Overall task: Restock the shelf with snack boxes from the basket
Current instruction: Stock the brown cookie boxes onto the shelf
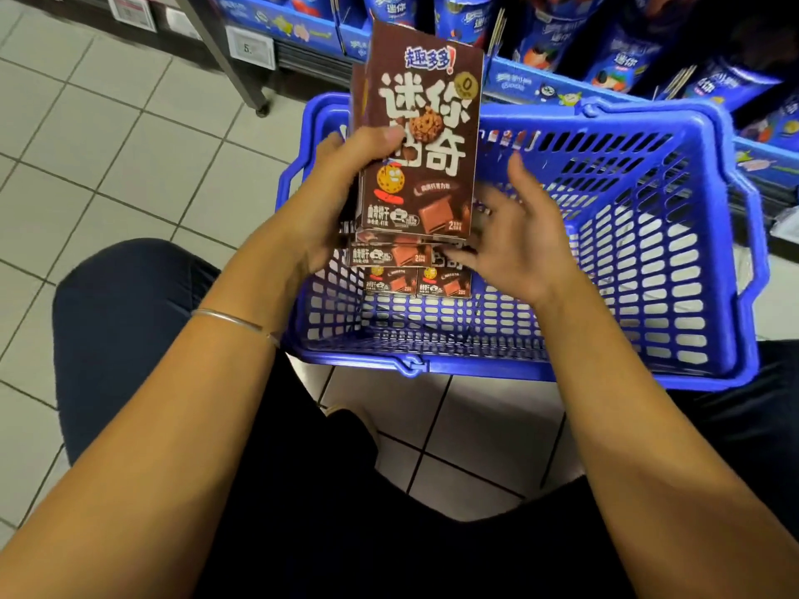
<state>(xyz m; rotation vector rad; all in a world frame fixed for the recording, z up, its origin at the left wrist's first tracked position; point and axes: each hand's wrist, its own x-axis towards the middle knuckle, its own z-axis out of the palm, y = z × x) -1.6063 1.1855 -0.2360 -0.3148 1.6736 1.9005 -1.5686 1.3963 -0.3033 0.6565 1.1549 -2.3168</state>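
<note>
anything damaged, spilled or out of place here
Nothing stands out. The brown cardboard snack boxes held upright in the left hand look undented and closed. The matching boxes in the blue plastic basket lie stacked, its mesh looks unbroken, and nothing is spilled on the tiled floor.

Pale square floor tiles [108, 136] with dark grout spread left of and below the left grip [341, 188]. Beyond it, up-left, a grey metal post [244, 80] stands beside 1 white price label [253, 48].
</note>
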